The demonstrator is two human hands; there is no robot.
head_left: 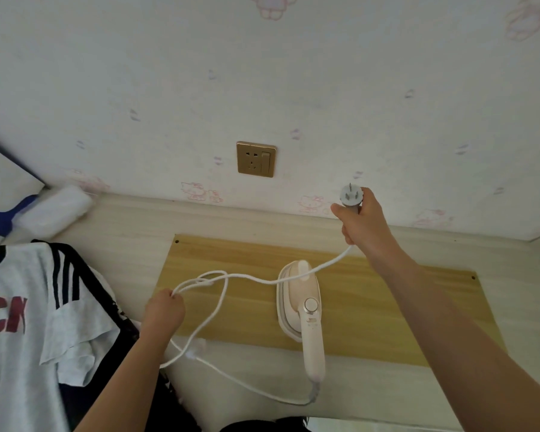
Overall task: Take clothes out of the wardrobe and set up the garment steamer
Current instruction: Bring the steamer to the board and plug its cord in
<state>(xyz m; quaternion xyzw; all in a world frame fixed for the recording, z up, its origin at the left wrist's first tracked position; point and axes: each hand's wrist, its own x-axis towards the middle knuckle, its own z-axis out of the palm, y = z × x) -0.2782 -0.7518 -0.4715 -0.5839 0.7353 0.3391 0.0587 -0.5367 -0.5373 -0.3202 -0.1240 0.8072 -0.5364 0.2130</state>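
A cream handheld garment steamer [303, 310] lies on a yellow wooden board [371, 310]. Its white cord [247, 277] loops across the board. My right hand [360, 218] grips the grey plug [351, 195], prongs up, held in the air to the right of and below a gold wall socket [256, 159]. My left hand [164, 311] pinches a bunched loop of the cord at the board's left edge. A white T-shirt [22, 322] with black shoulder stripes and red letters hangs at the lower left.
The board rests on a pale wooden surface [131, 232] against a wall with pink cartoon wallpaper. A white cloth bundle [55, 208] lies at the left by the wall. Dark clothing [166, 397] sits below the T-shirt.
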